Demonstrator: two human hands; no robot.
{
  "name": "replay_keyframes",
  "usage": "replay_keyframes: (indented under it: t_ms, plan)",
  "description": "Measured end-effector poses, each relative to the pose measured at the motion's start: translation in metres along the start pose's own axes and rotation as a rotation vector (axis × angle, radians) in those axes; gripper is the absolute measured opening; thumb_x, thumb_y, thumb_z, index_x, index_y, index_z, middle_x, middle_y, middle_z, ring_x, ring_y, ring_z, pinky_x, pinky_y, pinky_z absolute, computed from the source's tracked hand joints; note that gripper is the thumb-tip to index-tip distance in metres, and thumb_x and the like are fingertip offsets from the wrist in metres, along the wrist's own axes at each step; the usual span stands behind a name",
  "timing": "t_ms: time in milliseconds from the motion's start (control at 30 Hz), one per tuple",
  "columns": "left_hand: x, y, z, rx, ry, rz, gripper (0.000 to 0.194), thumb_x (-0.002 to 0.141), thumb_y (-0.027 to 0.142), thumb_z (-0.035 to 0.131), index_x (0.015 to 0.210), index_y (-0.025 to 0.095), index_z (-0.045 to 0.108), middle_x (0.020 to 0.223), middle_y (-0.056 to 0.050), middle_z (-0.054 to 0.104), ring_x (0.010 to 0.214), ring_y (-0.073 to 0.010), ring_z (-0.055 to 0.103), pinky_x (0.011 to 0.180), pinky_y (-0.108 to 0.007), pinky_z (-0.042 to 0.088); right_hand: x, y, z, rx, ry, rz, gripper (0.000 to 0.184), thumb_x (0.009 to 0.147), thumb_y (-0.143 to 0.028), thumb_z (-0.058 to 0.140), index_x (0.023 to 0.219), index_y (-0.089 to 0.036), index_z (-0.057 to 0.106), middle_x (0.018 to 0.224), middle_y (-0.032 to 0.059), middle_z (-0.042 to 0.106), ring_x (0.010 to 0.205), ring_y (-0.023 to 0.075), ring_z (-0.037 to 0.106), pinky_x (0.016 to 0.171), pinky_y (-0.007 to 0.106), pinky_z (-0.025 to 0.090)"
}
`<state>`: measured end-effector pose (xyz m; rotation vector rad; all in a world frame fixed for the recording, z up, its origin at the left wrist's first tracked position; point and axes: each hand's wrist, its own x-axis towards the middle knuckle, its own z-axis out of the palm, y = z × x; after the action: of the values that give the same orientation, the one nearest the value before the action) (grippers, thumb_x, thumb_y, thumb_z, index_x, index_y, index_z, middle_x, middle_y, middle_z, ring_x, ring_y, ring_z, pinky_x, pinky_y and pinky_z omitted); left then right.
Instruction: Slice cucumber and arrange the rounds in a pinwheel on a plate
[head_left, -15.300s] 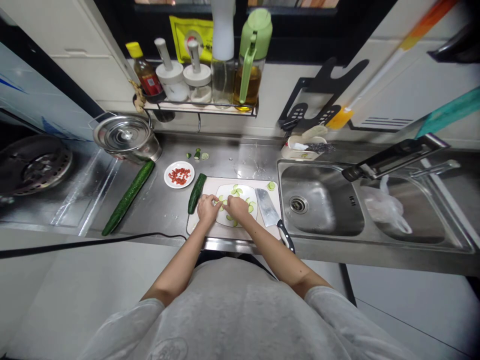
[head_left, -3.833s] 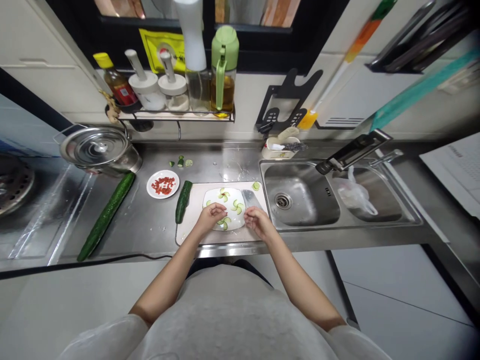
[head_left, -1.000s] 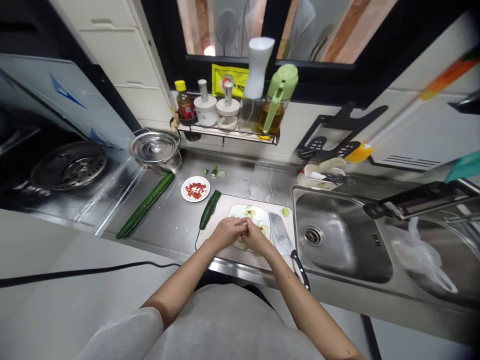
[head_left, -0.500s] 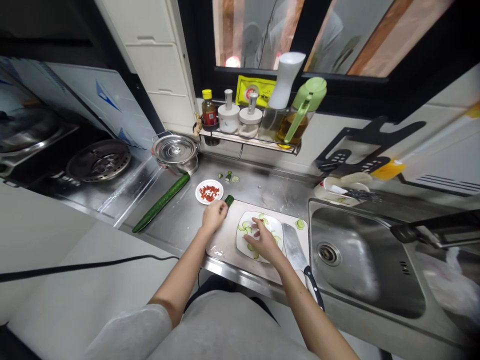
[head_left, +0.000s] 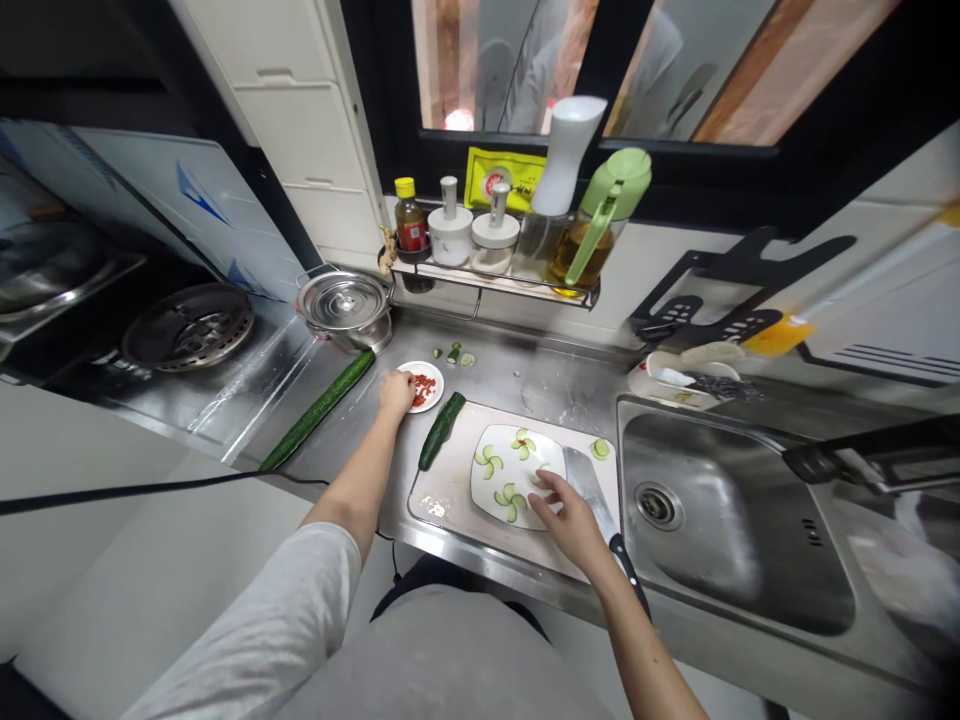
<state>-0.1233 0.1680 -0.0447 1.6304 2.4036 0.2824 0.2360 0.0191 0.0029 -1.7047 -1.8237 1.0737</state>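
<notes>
My left hand (head_left: pixel 396 391) reaches over the left side of a small white dish (head_left: pixel 435 403). Its fingers are pinched together at the small red pieces (head_left: pixel 424 386) in that dish; what is between the fingertips is hidden. My right hand (head_left: pixel 574 515) hovers at the right edge of a white plate (head_left: pixel 487 505), thumb and fingers apart, holding nothing. Curved cucumber slices (head_left: pixel 511 501) lie on the plate in pinwheel shapes, and the one at the back has red at its centre. Under the plate is a cutting board (head_left: pixel 450 500). A cleaver (head_left: pixel 592 488) lies just right of the plate, partly behind my right hand.
A cucumber piece (head_left: pixel 442 430) rests on the board's left edge, cucumber slices (head_left: pixel 599 449) at its back right corner. A whole cucumber (head_left: pixel 319 410) and a lidded pot (head_left: pixel 346 305) are farther left. The sink (head_left: pixel 727 520) is at right; a condiment rack (head_left: pixel 495 280) hangs above the counter.
My left hand has moved left from the plate to the dish of red pieces. My right hand has drawn back to the plate's right side, and its fingers have spread. The view has swung left.
</notes>
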Motion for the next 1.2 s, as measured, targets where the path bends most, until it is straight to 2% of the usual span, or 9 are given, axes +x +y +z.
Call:
replay_keyframes:
  t_ms: [133, 300, 400, 533, 733, 867, 967, 1100, 1200]
  plan:
    - [0.007, 0.002, 0.004, 0.006, -0.031, 0.073, 0.022, 0.081, 0.025, 0.054, 0.09, 0.02, 0.074, 0.101, -0.012, 0.069, 0.095, -0.0229, 0.062, 0.08, -0.028, 0.044, -0.004, 0.005, -0.001, 0.007, 0.021, 0.007, 0.047, 0.078, -0.048, 0.053, 0.115, -0.019, 0.059, 0.109, 0.0099, 0.067, 0.079, 0.0199, 0.062, 0.067, 0.034, 0.049]
    - [0.013, 0.001, 0.009, -0.107, -0.051, 0.042, 0.013, 0.076, 0.022, 0.06, 0.082, 0.019, 0.071, 0.097, -0.011, 0.07, 0.088, -0.0208, 0.063, 0.077, -0.027, 0.044, -0.007, 0.006, 0.002, 0.014, 0.029, 0.011, 0.047, 0.077, -0.049, 0.054, 0.112, -0.019, 0.061, 0.106, 0.0097, 0.067, 0.078, 0.0198, 0.062, 0.067, 0.033, 0.049]
    - [0.016, -0.004, 0.013, -0.376, -0.037, -0.029, 0.007, 0.07, 0.02, 0.064, 0.076, 0.018, 0.068, 0.086, -0.008, 0.07, 0.083, -0.0187, 0.062, 0.075, -0.026, 0.043, -0.008, 0.007, 0.002, 0.014, 0.034, 0.017, 0.046, 0.077, -0.049, 0.053, 0.11, -0.019, 0.062, 0.104, 0.0099, 0.068, 0.078, 0.02, 0.062, 0.066, 0.033, 0.049]
    - [0.017, -0.011, 0.017, -0.754, -0.059, -0.112, 0.012, 0.062, 0.019, 0.069, 0.072, 0.016, 0.065, 0.07, -0.002, 0.067, 0.069, -0.0147, 0.06, 0.068, -0.024, 0.044, -0.008, 0.007, 0.001, 0.02, 0.05, 0.007, 0.045, 0.078, -0.049, 0.053, 0.109, -0.019, 0.063, 0.104, 0.0102, 0.068, 0.077, 0.0199, 0.062, 0.066, 0.033, 0.049]
    - [0.013, -0.02, 0.012, -0.99, -0.167, -0.127, 0.031, 0.062, 0.035, 0.072, 0.085, 0.014, 0.069, 0.071, -0.003, 0.068, 0.058, -0.0104, 0.056, 0.057, -0.021, 0.043, -0.007, 0.007, 0.003, 0.017, 0.043, 0.012, 0.045, 0.077, -0.05, 0.052, 0.107, -0.019, 0.064, 0.106, 0.0109, 0.067, 0.077, 0.0201, 0.061, 0.066, 0.034, 0.049]
    - [0.008, -0.025, 0.006, -1.094, -0.238, -0.141, 0.042, 0.064, 0.048, 0.073, 0.084, 0.011, 0.069, 0.067, -0.005, 0.066, 0.052, -0.0078, 0.051, 0.046, -0.017, 0.035, -0.006, 0.007, 0.006, 0.005, 0.046, 0.008, 0.045, 0.077, -0.051, 0.051, 0.106, -0.019, 0.065, 0.106, 0.011, 0.067, 0.078, 0.0206, 0.061, 0.067, 0.034, 0.049]
    - [0.005, -0.026, 0.002, -1.22, -0.34, -0.196, 0.044, 0.073, 0.053, 0.066, 0.083, 0.01, 0.069, 0.065, -0.006, 0.064, 0.048, -0.0055, 0.047, 0.041, -0.015, 0.027, -0.005, 0.006, 0.007, 0.001, 0.046, 0.009, 0.045, 0.077, -0.051, 0.051, 0.106, -0.018, 0.064, 0.105, 0.011, 0.068, 0.078, 0.0207, 0.061, 0.067, 0.034, 0.049]
    - [0.001, -0.027, -0.004, -1.366, -0.479, -0.297, 0.036, 0.08, 0.046, 0.062, 0.082, 0.011, 0.069, 0.067, -0.006, 0.066, 0.047, -0.0042, 0.047, 0.039, -0.014, 0.028, -0.005, 0.004, 0.008, -0.001, 0.038, 0.015, 0.047, 0.077, -0.051, 0.05, 0.107, -0.018, 0.064, 0.106, 0.011, 0.067, 0.078, 0.0206, 0.061, 0.067, 0.034, 0.049]
    - [-0.002, -0.027, -0.008, -1.338, -0.515, -0.287, 0.024, 0.071, 0.031, 0.072, 0.087, 0.012, 0.069, 0.072, -0.005, 0.068, 0.048, -0.0036, 0.049, 0.041, -0.014, 0.029, -0.006, 0.004, 0.009, -0.004, 0.036, 0.027, 0.046, 0.076, -0.051, 0.051, 0.106, -0.018, 0.064, 0.108, 0.0113, 0.067, 0.078, 0.0203, 0.061, 0.067, 0.034, 0.049]
